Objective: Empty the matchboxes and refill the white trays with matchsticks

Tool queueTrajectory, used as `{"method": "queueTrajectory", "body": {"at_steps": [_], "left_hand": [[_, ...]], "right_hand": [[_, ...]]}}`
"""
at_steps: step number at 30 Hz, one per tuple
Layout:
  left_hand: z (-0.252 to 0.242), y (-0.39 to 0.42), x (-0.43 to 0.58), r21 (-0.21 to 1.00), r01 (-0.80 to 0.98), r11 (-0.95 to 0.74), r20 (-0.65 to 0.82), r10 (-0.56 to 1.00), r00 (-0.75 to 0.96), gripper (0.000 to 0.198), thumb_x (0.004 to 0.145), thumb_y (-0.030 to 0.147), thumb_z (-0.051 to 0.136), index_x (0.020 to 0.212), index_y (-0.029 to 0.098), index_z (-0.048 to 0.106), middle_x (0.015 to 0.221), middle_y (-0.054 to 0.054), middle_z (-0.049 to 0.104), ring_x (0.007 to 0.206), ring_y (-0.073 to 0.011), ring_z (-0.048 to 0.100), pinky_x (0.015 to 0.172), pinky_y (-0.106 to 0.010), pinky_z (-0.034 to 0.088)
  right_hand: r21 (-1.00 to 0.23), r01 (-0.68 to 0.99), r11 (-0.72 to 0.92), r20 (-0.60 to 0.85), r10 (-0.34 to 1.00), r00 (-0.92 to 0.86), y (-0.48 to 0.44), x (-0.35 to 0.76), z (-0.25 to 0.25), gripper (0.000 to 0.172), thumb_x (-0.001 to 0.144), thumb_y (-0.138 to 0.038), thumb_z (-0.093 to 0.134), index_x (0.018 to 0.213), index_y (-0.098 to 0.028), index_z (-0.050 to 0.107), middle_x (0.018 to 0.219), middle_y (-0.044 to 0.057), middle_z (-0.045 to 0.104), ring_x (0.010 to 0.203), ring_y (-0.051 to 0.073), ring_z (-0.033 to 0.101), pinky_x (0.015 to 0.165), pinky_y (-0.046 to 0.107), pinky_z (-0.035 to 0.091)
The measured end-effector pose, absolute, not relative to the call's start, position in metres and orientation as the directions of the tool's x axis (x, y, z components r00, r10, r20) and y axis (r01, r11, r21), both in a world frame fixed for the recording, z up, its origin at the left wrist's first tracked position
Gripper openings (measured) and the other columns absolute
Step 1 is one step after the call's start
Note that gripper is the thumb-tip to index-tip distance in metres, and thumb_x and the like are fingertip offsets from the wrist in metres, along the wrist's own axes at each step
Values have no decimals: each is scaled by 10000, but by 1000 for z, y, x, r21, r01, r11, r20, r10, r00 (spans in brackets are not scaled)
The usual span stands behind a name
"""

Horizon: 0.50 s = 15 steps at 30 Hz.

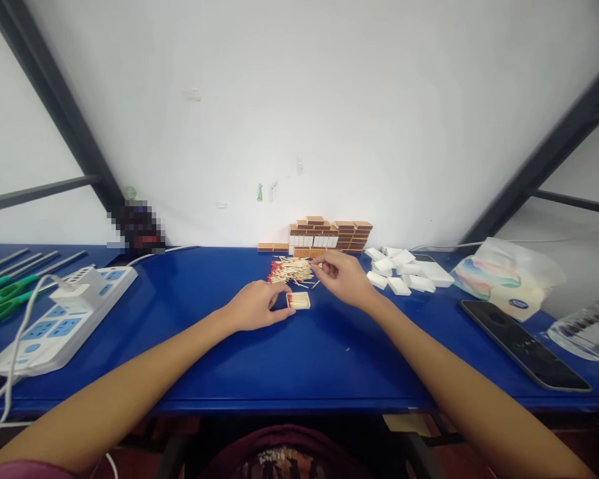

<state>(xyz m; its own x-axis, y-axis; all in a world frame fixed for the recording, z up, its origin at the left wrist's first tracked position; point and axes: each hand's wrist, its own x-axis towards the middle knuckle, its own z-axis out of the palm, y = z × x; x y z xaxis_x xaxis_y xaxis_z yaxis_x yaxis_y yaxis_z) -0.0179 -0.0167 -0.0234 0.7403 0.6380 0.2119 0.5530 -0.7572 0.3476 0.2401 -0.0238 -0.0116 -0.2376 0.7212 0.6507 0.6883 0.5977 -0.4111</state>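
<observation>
A small white matchbox tray (302, 303) with red-tipped matches in it lies on the blue table. My left hand (259, 305) holds its left end between thumb and fingers. Just behind it is a loose pile of matches (292, 271), most red heads toward the left. My right hand (342, 276) is at the pile's right edge, thumb and fingertips pinched together; what they hold, if anything, is too small to make out. Brown matchbox sleeves (354, 236) stand stacked against the wall behind the pile. Several white trays (399, 269) lie scattered to the right of my right hand.
A black phone (524, 346) lies at the right, near a tissue pack (504, 276) and a clear plastic package (592, 329). On the left are a white power strip (64, 322) with cables and green-handled tools (7, 293). The table's front edge (299, 404) runs below my arms.
</observation>
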Motion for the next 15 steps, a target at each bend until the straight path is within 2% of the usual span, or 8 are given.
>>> {"method": "queueTrajectory", "body": {"at_steps": [4,7,12,15], "left_hand": [[-24,-17,-18,370,563,-739,201,655,729,410,916,540,636,1161,222,717,622,30,602,562,-147,568,570,-263,340],[-24,-19,-15,395,558,-730,211,663,718,418,914,558,630,1146,222,722,611,32,586,548,-142,559,561,-263,342],[-26,-24,-11,403,557,-726,245,672,699,419,925,544,614,1159,214,722,607,28,601,559,-146,581,580,-266,363],[-28,-23,-10,401,583,-707,223,692,686,432,919,560,616,1161,220,729,618,23,616,568,-153,592,562,-267,345]], "right_hand": [[-428,755,497,723,689,-43,-13,262,-9,146,924,-280,605,846,-193,691,664,3,578,605,155,521,615,289,413],[-538,767,350,725,656,209,-1,288,-7,152,899,-291,616,816,-189,693,629,-13,550,592,149,511,619,284,415],[-799,585,142,549,570,612,24,336,-9,116,865,-280,651,838,-177,697,615,-24,525,605,147,501,641,298,413],[-869,487,94,439,601,668,40,355,-9,86,848,-270,683,831,-189,660,638,-12,540,627,150,499,609,291,410]]}}
